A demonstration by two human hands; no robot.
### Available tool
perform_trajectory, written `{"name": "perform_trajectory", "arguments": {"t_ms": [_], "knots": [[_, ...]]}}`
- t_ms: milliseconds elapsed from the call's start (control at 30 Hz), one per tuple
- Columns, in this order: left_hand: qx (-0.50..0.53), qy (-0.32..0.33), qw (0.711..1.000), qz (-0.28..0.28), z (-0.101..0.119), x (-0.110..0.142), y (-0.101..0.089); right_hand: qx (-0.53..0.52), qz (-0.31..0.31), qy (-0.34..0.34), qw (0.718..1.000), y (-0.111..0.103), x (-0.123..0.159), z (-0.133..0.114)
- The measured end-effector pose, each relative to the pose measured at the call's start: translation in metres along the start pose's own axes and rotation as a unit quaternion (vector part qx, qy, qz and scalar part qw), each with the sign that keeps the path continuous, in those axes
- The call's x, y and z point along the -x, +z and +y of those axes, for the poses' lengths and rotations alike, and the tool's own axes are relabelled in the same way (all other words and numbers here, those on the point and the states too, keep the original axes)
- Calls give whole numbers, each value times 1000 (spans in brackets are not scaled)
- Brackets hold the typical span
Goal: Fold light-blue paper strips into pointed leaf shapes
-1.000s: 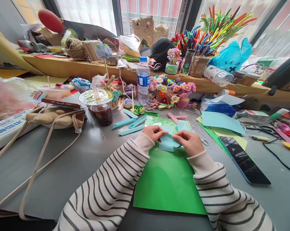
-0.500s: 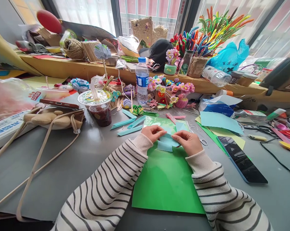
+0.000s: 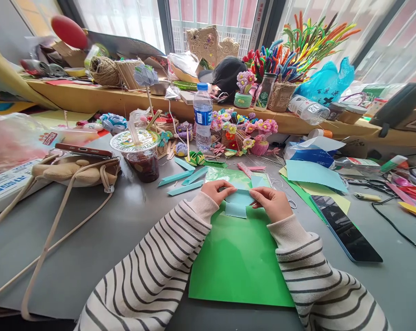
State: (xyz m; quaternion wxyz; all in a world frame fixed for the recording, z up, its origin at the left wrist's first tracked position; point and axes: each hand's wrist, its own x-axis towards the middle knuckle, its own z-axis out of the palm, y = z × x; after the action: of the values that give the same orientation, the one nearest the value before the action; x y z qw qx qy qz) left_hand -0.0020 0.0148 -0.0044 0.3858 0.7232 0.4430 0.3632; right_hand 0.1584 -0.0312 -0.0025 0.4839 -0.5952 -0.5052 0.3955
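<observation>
My left hand (image 3: 216,191) and my right hand (image 3: 272,203) pinch a small light blue piece of paper (image 3: 237,202) between them, each at one side, fingers closed on its folded top edge. The paper is held just above a large green sheet (image 3: 239,262) lying flat on the grey table (image 3: 101,230). Both arms wear striped sleeves. Several folded teal paper strips (image 3: 183,177) lie just beyond my left hand.
A smartphone (image 3: 346,234) lies face up to the right on blue and yellow sheets (image 3: 314,174). A lidded drink cup (image 3: 139,154), a water bottle (image 3: 203,117), a beige bag with long straps (image 3: 73,172) and paper flowers (image 3: 242,128) crowd the far side.
The blue paper has been folded over, so less of it hangs below my fingers. Both hands have stayed in nearly the same place.
</observation>
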Motion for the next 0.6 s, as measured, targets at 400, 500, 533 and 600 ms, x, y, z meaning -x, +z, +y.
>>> {"name": "perform_trajectory", "arguments": {"t_ms": [400, 500, 533, 600], "knots": [[129, -116, 985, 23, 3, -1, 0, -5, 38, 18, 999, -2, -3, -3], [154, -106, 982, 36, 1, -2, 1, -15, 38, 9, 999, -3, -3, -4], [163, -102, 981, 37, 0, -2, 2, -19, 38, 8, 999, -2, -3, -4], [174, -99, 979, 34, -2, -2, 3, -25, 39, 6, 999, -2, -3, -3]]}}
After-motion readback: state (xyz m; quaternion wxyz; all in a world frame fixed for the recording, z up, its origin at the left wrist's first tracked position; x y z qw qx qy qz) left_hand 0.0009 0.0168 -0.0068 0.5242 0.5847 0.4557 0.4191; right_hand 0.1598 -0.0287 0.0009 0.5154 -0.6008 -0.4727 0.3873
